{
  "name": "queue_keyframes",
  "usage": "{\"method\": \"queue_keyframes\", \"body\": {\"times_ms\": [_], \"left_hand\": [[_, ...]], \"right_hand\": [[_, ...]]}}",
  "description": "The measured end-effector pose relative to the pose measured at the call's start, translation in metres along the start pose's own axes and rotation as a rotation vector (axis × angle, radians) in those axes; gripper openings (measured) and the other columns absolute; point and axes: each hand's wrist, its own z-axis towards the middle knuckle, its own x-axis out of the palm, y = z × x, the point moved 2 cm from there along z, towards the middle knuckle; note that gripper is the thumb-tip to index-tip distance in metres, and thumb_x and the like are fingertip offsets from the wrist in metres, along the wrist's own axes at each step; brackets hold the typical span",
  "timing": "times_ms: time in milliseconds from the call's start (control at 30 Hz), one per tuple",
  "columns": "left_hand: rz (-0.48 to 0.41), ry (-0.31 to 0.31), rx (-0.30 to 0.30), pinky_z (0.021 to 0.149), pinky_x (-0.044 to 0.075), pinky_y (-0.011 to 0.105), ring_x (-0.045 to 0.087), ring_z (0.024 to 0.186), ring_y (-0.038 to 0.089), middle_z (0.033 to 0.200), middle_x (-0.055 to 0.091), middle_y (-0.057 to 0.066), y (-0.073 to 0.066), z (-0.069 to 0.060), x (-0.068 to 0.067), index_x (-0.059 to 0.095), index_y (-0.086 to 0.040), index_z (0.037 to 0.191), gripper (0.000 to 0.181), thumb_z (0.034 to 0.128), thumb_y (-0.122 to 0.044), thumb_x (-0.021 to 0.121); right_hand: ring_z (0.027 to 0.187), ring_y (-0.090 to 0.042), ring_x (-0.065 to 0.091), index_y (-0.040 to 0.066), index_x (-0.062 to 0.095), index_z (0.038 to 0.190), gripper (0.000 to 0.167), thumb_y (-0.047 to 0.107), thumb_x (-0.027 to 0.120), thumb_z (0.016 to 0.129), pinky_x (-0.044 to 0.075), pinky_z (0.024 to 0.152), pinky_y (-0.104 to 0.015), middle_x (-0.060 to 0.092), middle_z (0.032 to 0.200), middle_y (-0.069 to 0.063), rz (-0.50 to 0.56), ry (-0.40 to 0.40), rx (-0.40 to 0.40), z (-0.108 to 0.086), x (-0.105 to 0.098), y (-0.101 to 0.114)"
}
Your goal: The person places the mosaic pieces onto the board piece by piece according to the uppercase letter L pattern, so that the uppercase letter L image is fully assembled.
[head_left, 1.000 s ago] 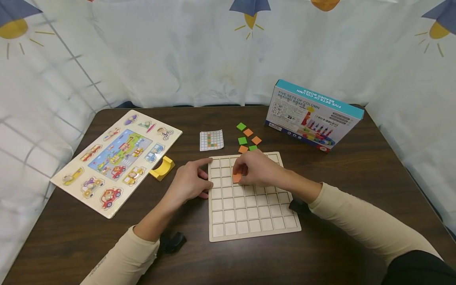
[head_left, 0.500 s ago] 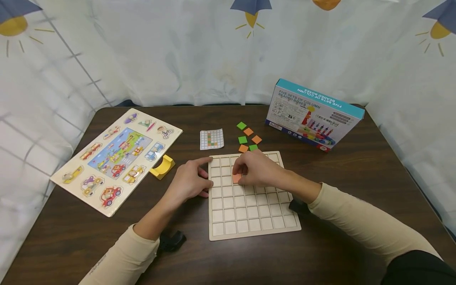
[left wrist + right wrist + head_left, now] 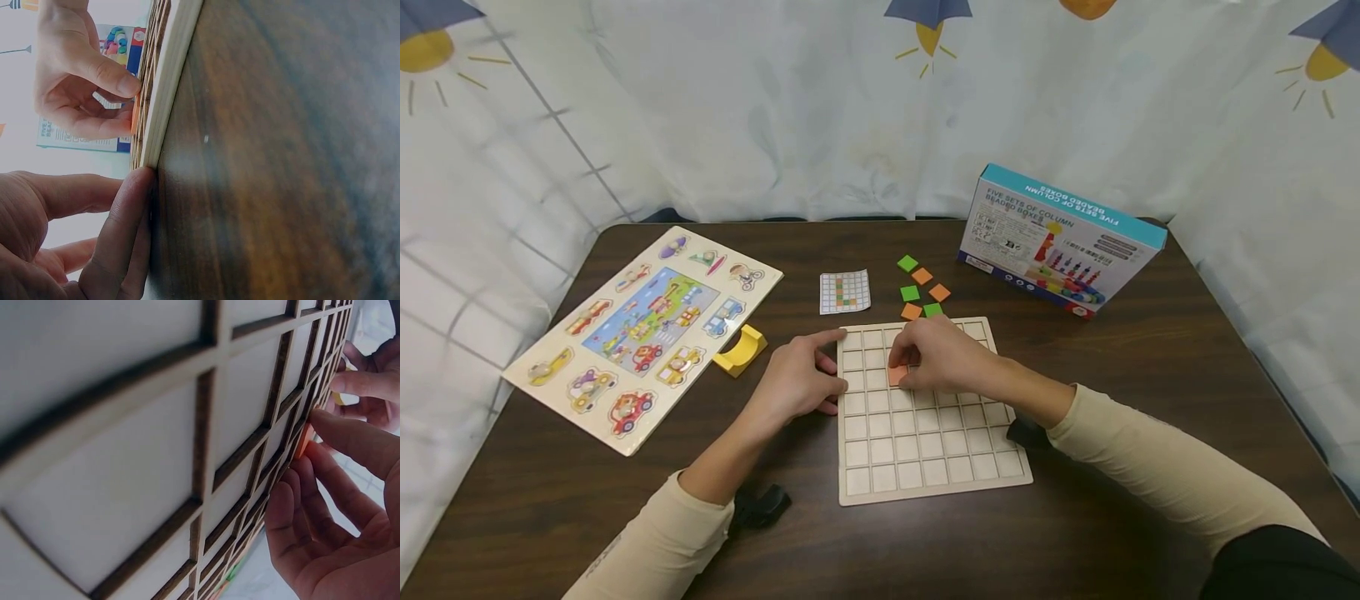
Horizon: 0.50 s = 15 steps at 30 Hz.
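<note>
A wooden grid board lies flat on the table. The right hand pinches an orange square tile at a cell in the board's upper left part; the right wrist view shows the tile between thumb and fingertips, against the grid. At the board's left edge rests the left hand, its thumb and fingers touching the rim with straight or slightly bent fingers. In the left wrist view, a fingertip of the left hand presses the board's side. Whether the tile is fully in its cell cannot be told.
Several green and orange tiles lie behind the board, beside a small pattern card. A picture puzzle board is at the left, with a yellow curved piece by its edge. A printed box stands at the back right.
</note>
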Motion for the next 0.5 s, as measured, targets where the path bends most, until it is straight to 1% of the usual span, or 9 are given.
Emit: {"method": "queue_keyframes", "body": {"times_ms": [500], "left_hand": [[0.003,-0.006,-0.008,0.054,0.065,0.033,0.070,0.055,0.016,0.101,0.064,0.017,0.0004,-0.0002,0.0000,0.052,-0.014,0.154,0.077,0.0825,0.002,0.077]], "right_hand": [[0.082,-0.011,0.063,0.012,0.080,0.102,0.023,0.013,0.088,0.080,0.057,0.074,-0.025,0.073,0.089,0.003,-0.004,-0.016,-0.026,-0.0016,-0.0003,0.0002]]}}
